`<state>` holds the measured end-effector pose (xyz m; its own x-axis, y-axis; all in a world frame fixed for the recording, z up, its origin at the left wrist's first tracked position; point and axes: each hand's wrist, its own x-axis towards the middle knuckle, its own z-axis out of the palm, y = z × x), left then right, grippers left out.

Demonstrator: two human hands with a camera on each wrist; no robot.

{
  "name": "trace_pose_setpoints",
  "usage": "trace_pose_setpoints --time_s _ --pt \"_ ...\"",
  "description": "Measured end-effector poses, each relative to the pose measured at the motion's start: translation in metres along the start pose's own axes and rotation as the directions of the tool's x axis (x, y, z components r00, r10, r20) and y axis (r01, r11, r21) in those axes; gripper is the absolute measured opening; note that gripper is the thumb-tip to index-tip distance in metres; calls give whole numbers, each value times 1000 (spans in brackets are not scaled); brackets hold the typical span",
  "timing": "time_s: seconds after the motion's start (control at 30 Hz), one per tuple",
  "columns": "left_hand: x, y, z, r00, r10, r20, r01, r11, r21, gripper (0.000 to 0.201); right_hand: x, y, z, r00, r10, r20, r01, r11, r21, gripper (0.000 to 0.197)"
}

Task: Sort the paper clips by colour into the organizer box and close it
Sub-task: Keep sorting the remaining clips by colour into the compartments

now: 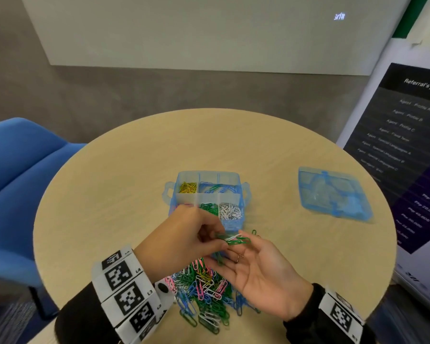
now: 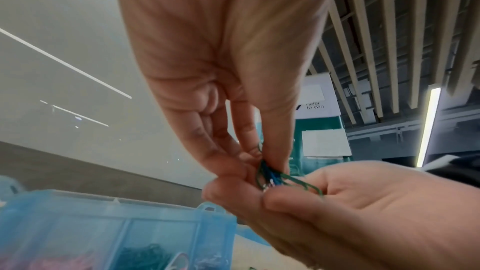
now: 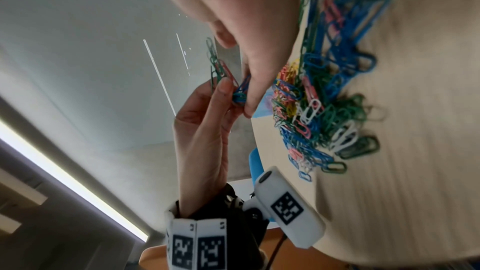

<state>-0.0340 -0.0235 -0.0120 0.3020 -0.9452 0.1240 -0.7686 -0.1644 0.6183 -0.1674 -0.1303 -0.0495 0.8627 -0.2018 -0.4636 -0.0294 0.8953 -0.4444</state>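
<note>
The blue organizer box (image 1: 233, 225) stands open mid-table with yellow, blue, green and white clips in separate compartments; my left hand covers the front-left one. A mixed pile of paper clips (image 1: 204, 289) lies at the near edge. Above the pile, my left hand (image 1: 216, 238) pinches a small tangle of green, blue and white clips (image 1: 236, 240). My right hand (image 1: 233, 247), palm up, pinches the same tangle from the other side. In the left wrist view my left fingers (image 2: 249, 143) grip the tangle (image 2: 270, 176) against the right hand (image 2: 259, 192).
The box's blue lid (image 1: 333, 194) lies apart at the right of the round wooden table (image 1: 109, 194). One loose green clip (image 1: 254, 232) lies beside the box. A blue chair (image 1: 18, 182) stands at the left, a banner (image 1: 407, 157) at the right.
</note>
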Motion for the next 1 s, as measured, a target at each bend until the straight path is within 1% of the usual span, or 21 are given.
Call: trace_pose_setpoints --time_s 0.1,0.3,0.43,0.5,0.6,0.7,0.8,0.9,1.0 --pt "-1 -1 3 1000 0 14 0 1000 -8 9 -5 2 0 1000 -9 4 9 1000 20 41" --pt "0 0 7 1000 5 4 -5 999 -53 7 -8 0 -1 1000 -24 17 24 1000 -14 43" --pt "-3 -1 6 1000 1 3 -1 990 -143 2 -11 -3 -3 1000 3 24 -2 999 -32 47" --pt "-4 -3 5 999 -25 -28 18 978 -209 1 -12 -5 -4 1000 0 28 2 999 -50 49" --pt "-5 -5 3 994 -76 -77 52 959 -279 3 -14 -9 -4 999 -8 35 10 998 -60 53" --pt "-5 -4 4 994 -83 -71 58 951 -304 5 -15 -10 -3 999 -3 46 6 998 -59 55" --pt "-6 -1 5 998 -46 -36 34 962 -272 8 -15 -8 -2 998 -1 57 5 998 -61 55" --pt "-7 1 7 999 -7 33 12 987 -160 9 -15 -5 -1 998 8 65 -4 998 -67 57" --pt "-8 0 10 997 -3 72 8 998 -69 11 -16 -4 -1 998 16 62 -11 997 -72 59"
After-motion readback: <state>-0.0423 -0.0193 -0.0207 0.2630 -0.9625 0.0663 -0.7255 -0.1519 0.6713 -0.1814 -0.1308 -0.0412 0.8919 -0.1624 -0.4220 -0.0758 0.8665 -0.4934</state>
